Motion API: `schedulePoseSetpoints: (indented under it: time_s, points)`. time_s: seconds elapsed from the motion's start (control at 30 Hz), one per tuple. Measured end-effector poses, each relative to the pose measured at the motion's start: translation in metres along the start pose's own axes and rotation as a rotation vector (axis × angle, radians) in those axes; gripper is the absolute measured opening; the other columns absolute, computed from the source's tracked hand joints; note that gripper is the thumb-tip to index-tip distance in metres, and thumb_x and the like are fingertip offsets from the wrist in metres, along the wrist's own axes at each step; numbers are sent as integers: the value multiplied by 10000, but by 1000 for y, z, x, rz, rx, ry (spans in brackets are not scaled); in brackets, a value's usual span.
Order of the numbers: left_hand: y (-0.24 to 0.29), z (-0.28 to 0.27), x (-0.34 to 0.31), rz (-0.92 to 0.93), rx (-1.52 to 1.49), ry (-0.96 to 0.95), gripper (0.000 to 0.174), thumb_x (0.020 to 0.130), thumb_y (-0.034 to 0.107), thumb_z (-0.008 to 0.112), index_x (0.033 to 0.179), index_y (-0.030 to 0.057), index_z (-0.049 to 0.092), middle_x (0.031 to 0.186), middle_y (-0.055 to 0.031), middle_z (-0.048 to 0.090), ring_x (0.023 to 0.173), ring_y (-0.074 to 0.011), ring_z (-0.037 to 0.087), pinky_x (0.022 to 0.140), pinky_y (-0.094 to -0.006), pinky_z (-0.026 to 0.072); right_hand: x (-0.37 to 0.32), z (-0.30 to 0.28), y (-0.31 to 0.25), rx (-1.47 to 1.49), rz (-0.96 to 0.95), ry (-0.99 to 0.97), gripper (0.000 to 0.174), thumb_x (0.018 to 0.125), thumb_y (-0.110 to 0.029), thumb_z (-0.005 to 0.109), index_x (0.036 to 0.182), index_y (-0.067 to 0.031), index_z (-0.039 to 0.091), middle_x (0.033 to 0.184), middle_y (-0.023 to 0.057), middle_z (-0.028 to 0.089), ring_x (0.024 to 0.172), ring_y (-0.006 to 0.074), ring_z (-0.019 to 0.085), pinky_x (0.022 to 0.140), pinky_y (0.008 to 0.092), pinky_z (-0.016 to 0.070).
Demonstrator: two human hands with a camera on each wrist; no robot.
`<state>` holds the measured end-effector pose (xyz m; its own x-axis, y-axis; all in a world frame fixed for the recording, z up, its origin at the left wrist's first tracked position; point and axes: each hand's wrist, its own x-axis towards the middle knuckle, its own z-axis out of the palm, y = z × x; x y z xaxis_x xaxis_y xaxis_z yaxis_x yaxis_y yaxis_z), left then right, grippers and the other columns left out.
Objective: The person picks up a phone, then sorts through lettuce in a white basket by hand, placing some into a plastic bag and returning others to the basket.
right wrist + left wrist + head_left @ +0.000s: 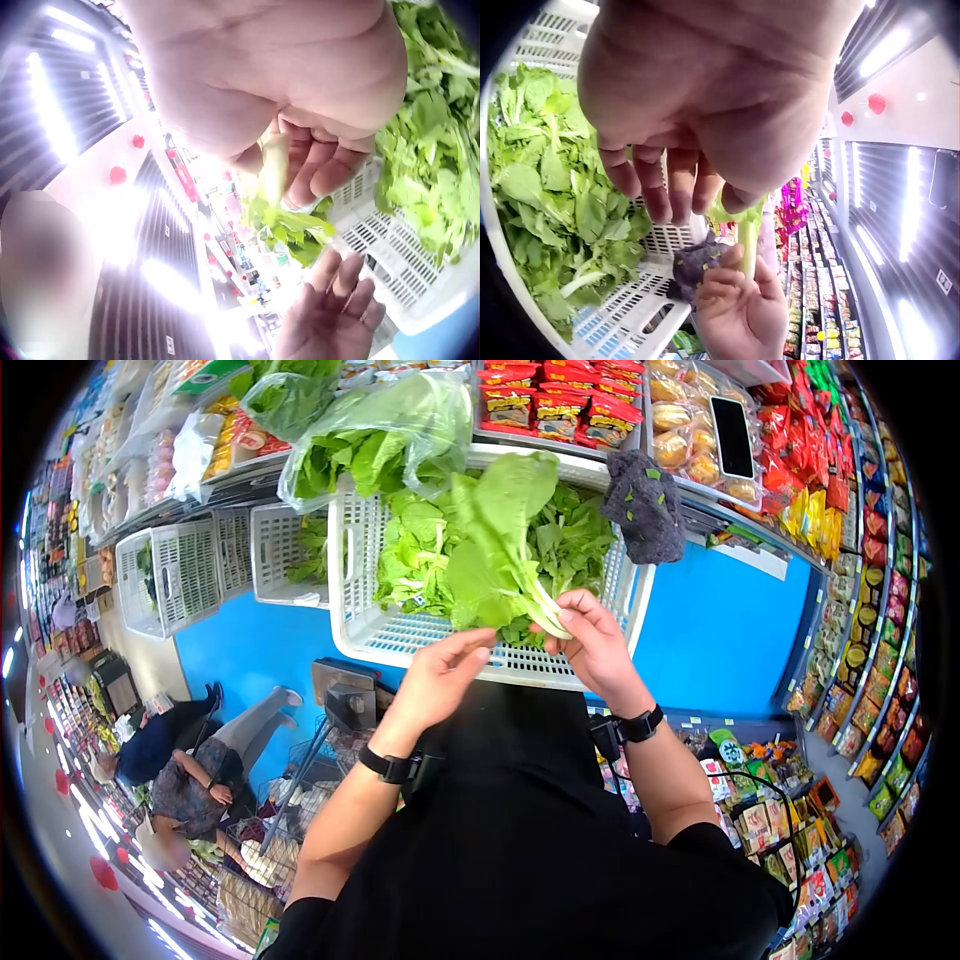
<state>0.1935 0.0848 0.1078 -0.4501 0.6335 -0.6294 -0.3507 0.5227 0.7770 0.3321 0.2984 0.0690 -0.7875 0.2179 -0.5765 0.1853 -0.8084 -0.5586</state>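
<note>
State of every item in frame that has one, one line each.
white crate: holds loose greens.
leafy bunch: lifted over the crate, leaves up.
right hand: curled round the bunch's stem.
left hand: fingers relaxed, at the bunch's base, gripping nothing.
plastic bag: holds greens, at the crate's far rim.
phone: screen dark.

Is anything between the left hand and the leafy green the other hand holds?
Nothing visible: the left hand is just beside the leafy green, which the right hand grips by its pale stem over the white crate.
</note>
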Motion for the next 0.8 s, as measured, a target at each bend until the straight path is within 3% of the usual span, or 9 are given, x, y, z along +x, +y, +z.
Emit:
schedulePoseSetpoints:
  time_s: [0.17, 0.3, 0.47, 0.53, 0.57, 0.6, 0.67, 0.7, 0.8]
  points:
    - [3, 22, 8, 126, -47, 30, 525, 1057, 185, 688, 1505, -42, 534, 1404, -142, 687, 1179, -195, 696, 1025, -330, 534, 4, 12, 25, 231, 44, -164, 316, 1117, -172, 522, 1392, -25, 574, 1147, 109, 739, 847, 144, 636, 761, 287, 512]
    - [12, 22, 8, 65, -164, -24, 726, 1052, 180, 701, 1637, -20, 321, 1377, -157, 659, 1211, -177, 646, 1009, -335, 530, -4, 30, 27, 257, 91, -161, 317, 1119, -167, 509, 1397, -28, 573, 1241, 96, 710, 894, 146, 625, 808, 322, 507]
    - [5, 21, 4, 178, -303, 117, 924, 1006, 101, 727, 1704, 29, 126, 1458, -168, 563, 1185, -221, 631, 998, -361, 516, -6, 38, 24, 260, 105, -193, 305, 1112, -162, 502, 1379, -33, 571, 1188, 103, 719, 892, 158, 618, 808, 325, 499]
    - [18, 16, -2, 386, 35, 229, 991, 958, 88, 760, 1709, 30, 116, 1519, -183, 518, 1247, -239, 602, 1013, -395, 517, -3, 37, 28, 305, 102, -249, 291, 1110, -166, 495, 1363, -44, 571, 1123, 92, 719, 901, 160, 616, 811, 318, 494]
    - [24, 17, -6, 463, 107, 278, 877, 881, 67, 796, 1652, 75, 380, 1530, -204, 528, 1279, -288, 593, 1047, -422, 502, -1, 38, 30, 289, 95, -239, 285, 1108, -158, 487, 1360, -52, 567, 1133, 70, 703, 914, 150, 616, 818, 318, 493]
    - [32, 14, -8, 471, 109, 280, 877, 881, 67, 796, 1652, 75, 380, 1530, -204, 528, 1279, -288, 593, 1047, -422, 502, 0, 40, 31, 285, 89, -245, 285, 1108, -158, 487, 1360, -52, 567, 1133, 70, 703, 914, 150, 616, 818, 318, 493]
    - [53, 6, -16, 784, 644, 176, 641, 812, 46, 818, 1432, 120, 672, 1539, -190, 543, 1274, -340, 600, 1067, -438, 490, -1, 44, 33, 274, 72, -197, 285, 1101, -141, 489, 1361, -55, 568, 1189, 55, 685, 937, 138, 620, 835, 313, 502]
    - [66, 10, -19, 819, 587, 141, 470, 767, 46, 829, 1222, 153, 787, 1479, -151, 607, 1256, -369, 598, 1066, -444, 489, -2, 49, 31, 275, 97, -188, 293, 1087, -114, 499, 1363, -57, 576, 1251, 51, 668, 959, 129, 623, 858, 304, 512]
    - [73, 9, -28, 886, 555, 69, 417, 785, 47, 820, 1191, 136, 782, 1386, -101, 675, 1228, -343, 607, 1033, -443, 502, -13, 64, 14, 310, 173, -141, 322, 1062, -90, 511, 1374, -54, 585, 1209, 66, 686, 940, 137, 632, 871, 292, 521]
